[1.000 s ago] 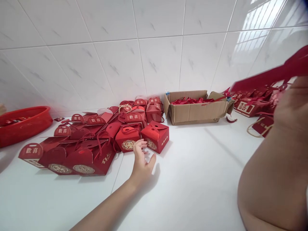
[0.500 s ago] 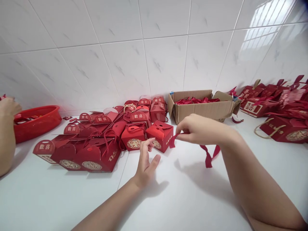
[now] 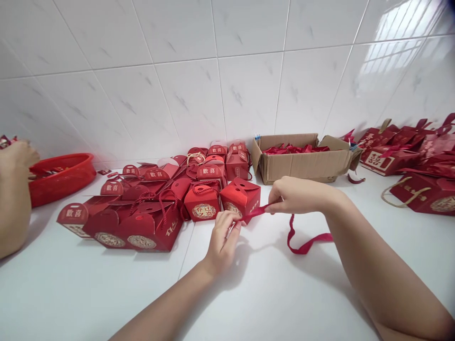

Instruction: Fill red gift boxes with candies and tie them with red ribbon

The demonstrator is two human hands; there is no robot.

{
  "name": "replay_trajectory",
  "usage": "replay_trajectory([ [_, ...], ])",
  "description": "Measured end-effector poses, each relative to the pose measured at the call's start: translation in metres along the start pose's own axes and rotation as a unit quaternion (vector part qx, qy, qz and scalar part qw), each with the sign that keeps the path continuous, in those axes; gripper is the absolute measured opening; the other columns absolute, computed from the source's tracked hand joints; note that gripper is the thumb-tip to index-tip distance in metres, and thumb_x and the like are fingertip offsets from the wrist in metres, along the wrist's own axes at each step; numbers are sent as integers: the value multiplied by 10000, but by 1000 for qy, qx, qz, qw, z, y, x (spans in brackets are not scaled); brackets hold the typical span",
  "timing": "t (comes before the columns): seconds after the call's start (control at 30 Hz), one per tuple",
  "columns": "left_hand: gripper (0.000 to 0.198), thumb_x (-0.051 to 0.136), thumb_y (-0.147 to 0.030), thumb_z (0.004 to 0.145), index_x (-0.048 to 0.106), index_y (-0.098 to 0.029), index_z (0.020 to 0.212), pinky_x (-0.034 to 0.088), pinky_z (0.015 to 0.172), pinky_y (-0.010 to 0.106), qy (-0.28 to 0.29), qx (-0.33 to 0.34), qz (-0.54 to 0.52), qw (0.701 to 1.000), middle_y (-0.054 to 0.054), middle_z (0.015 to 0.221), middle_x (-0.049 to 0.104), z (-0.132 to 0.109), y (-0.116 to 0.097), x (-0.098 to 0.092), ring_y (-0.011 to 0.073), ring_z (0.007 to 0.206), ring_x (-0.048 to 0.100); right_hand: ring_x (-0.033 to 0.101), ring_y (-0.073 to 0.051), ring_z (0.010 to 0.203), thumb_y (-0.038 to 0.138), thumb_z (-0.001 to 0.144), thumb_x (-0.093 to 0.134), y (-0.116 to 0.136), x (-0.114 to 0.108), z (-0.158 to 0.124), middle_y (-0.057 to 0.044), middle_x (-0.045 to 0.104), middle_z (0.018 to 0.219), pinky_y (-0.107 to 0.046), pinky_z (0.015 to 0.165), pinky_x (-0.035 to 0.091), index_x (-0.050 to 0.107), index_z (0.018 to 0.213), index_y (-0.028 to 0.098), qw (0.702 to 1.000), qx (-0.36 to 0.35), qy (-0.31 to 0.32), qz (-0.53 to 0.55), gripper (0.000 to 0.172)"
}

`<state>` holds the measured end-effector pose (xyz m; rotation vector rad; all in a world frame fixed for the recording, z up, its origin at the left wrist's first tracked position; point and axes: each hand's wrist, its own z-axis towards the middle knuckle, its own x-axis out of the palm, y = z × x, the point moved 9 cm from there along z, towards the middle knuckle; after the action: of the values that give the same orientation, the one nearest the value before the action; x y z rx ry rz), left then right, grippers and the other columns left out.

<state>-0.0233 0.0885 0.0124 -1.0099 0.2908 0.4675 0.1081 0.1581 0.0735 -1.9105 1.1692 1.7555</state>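
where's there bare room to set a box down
Two patches of white surface: between the left forearm and right forearm, nearer than the red ribbon, and left of the left forearm, nearer than the front boxes. Crowded: along the wall, with more boxes, carton and red basin.

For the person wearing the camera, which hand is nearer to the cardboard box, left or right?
Right. The right hand is just in front of the cardboard box; the left hand is farther off, to its left and closer to the wearer.
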Motion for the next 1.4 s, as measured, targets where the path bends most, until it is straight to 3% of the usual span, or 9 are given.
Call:
replay_trajectory([
  [0.13,323,324,-275,956,567,-191,761,382,837,364,13,3,-7,1000,67,876,556,-1,-2,2,215,910,480,565,-186,663,421,762,587,-12,6,1,-50,651,773,-282,535,354,704,775,205,999,25,27,3,246],
  [0.33,314,340,-264,952,557,-186,739,384,828,380,-6,35,46,998,62,859,497,-4,-11,-2,207,890,448,589,-236,985,496,678,719,32,21,9,-60,647,1095,-300,769,451,589,1105,229,982,-132,33,134,520],
  [0.47,250,386,-254,924,524,-181,728,389,790,394,-49,61,98,992,54,837,454,-7,-15,-10,200,830,425,610,-204,936,470,740,682,52,32,15,-68,653,1073,-301,765,478,519,1084,198,961,-137,50,235,468],
  [0.7,213,435,-202,890,538,-173,706,390,742,363,-75,114,130,982,45,819,455,-8,-30,-15,186,808,424,614,-156,805,377,725,720,51,42,21,-46,650,1019,-258,634,466,513,1061,212,932,-131,89,325,428],
  [0.87,222,463,-157,854,573,-173,663,382,707,348,-98,167,164,967,45,779,468,-10,-45,-21,187,792,417,640,-158,780,396,729,725,49,51,25,-21,663,819,-279,706,485,521,966,190,895,-137,141,399,374],
  [0.97,210,464,-136,846,549,-167,656,385,697,344,-115,179,163,963,46,759,480,-10,-48,-25,186,785,429,603,-130,687,422,754,692,49,53,24,-11,645,710,-264,678,458,593,877,164,905,-143,157,368,302],
  [1.13,156,476,-181,857,561,-177,726,400,759,371,-124,164,171,963,48,792,521,-7,-42,-28,201,829,472,484,-101,616,398,805,620,41,35,25,0,595,687,-241,573,370,661,775,160,933,-143,75,321,243],
  [1.23,96,523,-235,847,577,-187,911,406,850,410,-127,137,208,960,72,961,568,-3,-33,-30,232,949,488,504,-119,654,396,821,594,29,19,27,-19,611,714,-265,642,401,638,767,153,909,-133,17,395,253],
  [1.4,369,566,-261,836,553,-222,1202,385,963,489,-93,109,310,940,111,1319,481,5,-21,-19,292,1131,425,442,-106,574,425,798,609,-7,2,34,28,463,584,-289,676,428,573,720,161,867,-55,-90,488,278],
])
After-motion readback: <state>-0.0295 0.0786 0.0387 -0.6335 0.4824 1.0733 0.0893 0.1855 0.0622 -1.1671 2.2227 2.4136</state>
